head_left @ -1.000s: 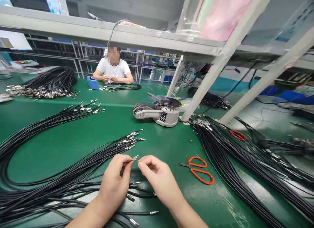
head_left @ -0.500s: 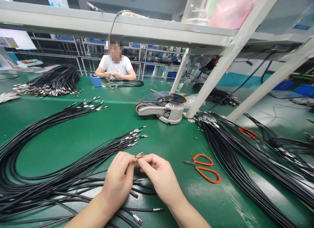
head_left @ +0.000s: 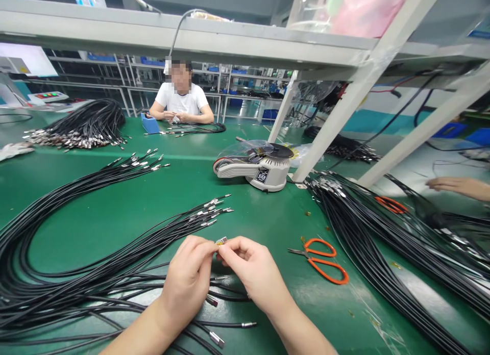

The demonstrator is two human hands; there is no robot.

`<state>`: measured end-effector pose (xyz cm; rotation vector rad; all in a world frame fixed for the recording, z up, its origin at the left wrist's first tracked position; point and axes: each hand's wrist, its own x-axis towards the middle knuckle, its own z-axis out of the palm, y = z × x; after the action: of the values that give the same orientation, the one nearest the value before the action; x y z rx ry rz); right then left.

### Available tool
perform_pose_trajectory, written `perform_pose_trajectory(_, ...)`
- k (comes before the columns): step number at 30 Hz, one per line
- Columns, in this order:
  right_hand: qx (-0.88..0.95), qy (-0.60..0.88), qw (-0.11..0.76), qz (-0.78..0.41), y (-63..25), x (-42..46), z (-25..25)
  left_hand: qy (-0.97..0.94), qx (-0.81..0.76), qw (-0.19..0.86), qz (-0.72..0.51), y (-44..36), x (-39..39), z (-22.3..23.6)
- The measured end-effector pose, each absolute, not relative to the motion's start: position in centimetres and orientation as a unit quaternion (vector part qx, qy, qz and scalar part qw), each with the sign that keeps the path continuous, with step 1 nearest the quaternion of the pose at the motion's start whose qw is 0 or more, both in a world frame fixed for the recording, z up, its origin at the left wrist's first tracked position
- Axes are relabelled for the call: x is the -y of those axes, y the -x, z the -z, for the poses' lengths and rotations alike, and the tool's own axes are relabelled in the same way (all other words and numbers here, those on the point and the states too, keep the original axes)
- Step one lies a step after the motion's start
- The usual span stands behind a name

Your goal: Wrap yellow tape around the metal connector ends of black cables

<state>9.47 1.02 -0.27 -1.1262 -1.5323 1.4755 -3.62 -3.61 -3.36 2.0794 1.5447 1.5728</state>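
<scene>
Both hands meet over the green table, fingertips together at a small metal cable connector (head_left: 221, 241). My left hand (head_left: 190, 273) is closed in a pinch on the connector's near end. My right hand (head_left: 250, 268) pinches a bit of yellow tape (head_left: 219, 244) against the same connector. The cable behind it is hidden by my fingers. Under and beside my left hand lie black cables (head_left: 145, 288) with metal ends. A loose connector end (head_left: 217, 338) rests below the hands. Orange-handled scissors (head_left: 321, 260) lie open to the right of my right hand.
A grey tape dispenser (head_left: 268, 174) stands ahead, near a shelf post (head_left: 333, 90). Cable bundles lie at left (head_left: 88, 123) and right (head_left: 356, 227). A co-worker (head_left: 181, 102) sits across the table beside a blue holder (head_left: 149, 123). Another person's hand (head_left: 455, 185) reaches in at right.
Both my hands remain pinched at the connector, with the right fingers shifted slightly over the tape. Another person's hand has come into view at the right.
</scene>
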Motion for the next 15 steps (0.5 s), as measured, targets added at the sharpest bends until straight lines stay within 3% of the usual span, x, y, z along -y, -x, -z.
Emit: perform_pose_trajectory(15, 0.589, 0.431, 0.351, -0.587, -9.56, -1.23, 0.64, -0.682, -0.511, 0.057, -0.520, 3.58, 3.62, 3.47)
